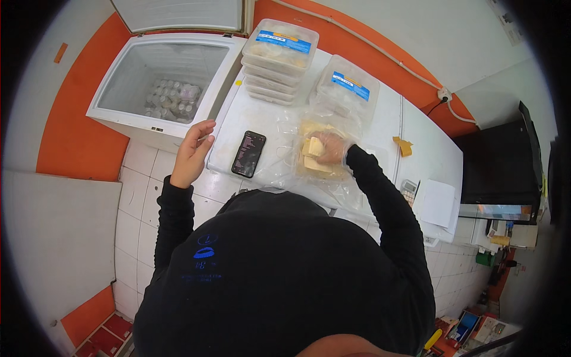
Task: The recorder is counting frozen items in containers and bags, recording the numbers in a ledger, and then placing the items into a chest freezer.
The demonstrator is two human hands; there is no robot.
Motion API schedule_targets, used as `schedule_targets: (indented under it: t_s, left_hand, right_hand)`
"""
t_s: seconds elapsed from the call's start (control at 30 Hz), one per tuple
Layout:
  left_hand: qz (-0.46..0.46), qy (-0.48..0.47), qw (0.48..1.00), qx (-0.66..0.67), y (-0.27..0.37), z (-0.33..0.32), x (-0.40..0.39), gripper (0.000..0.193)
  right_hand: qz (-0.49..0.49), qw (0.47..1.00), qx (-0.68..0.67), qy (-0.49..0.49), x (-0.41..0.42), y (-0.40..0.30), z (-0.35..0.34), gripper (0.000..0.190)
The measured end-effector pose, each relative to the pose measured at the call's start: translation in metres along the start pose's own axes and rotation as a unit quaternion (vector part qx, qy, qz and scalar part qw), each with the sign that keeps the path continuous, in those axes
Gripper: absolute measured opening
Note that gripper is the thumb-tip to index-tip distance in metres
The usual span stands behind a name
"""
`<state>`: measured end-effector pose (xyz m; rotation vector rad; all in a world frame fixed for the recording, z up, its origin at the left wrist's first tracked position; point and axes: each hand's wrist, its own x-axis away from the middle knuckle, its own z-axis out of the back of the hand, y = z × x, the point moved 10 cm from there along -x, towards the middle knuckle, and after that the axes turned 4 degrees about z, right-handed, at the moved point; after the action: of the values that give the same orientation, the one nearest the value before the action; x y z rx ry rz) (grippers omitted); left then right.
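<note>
My right hand [331, 147] has clear plastic film around it, either a thin glove or a bag. Its fingers grip a pale yellow piece of food [314, 146]. Below it, flat pale yellow slabs [317, 165] lie in a clear plastic container or bag [308, 172], whose shape is hard to tell under the film. Loose clear film [279, 147] spreads over the white table around it. My left hand [192, 154] is raised beside the table's left edge, fingers slightly parted and nothing in it. A phone [248, 154] with a lit screen of text lies between my hands.
Lidded clear plastic tubs [281, 53] form a tall stack at the back; other tubs [348, 89] stand right of it. A chest freezer [147, 122] with raised lid holds several bottles [171, 98]. Tape [403, 146], a calculator [408, 189] and white paper [437, 203] lie rightward.
</note>
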<state>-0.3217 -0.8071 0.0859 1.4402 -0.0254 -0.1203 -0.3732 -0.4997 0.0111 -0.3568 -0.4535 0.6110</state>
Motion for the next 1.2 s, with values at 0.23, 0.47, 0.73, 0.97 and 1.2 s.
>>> schedule_targets:
  t_s: [0.23,0.47,0.73,0.97,1.2]
  left_hand:
    - [0.015,0.007,1.000,0.014,-0.005,0.005,0.003,0.033]
    - [-0.001,-0.014,1.000,-0.009,-0.001,-0.013,0.002,0.032]
    - [0.021,0.006,1.000,-0.007,-0.001,0.005,0.017,0.033]
    - [0.013,-0.160,0.935,-0.318,-0.053,-0.054,0.010,0.065]
    - [-0.111,-0.202,0.909,-0.348,-0.052,-0.151,0.012,0.125]
  right_hand:
    - [-0.017,0.993,-0.092,0.072,0.002,0.017,0.046,0.055]
    - [-0.008,0.998,0.057,0.040,-0.029,0.011,0.027,0.065]
    - [0.105,0.955,0.005,0.277,0.044,-0.005,0.101,0.046]
    - [-0.055,0.909,-0.148,0.385,0.162,0.055,0.114,0.047]
    - [-0.178,0.946,-0.146,0.228,0.194,0.030,-0.025,0.093]
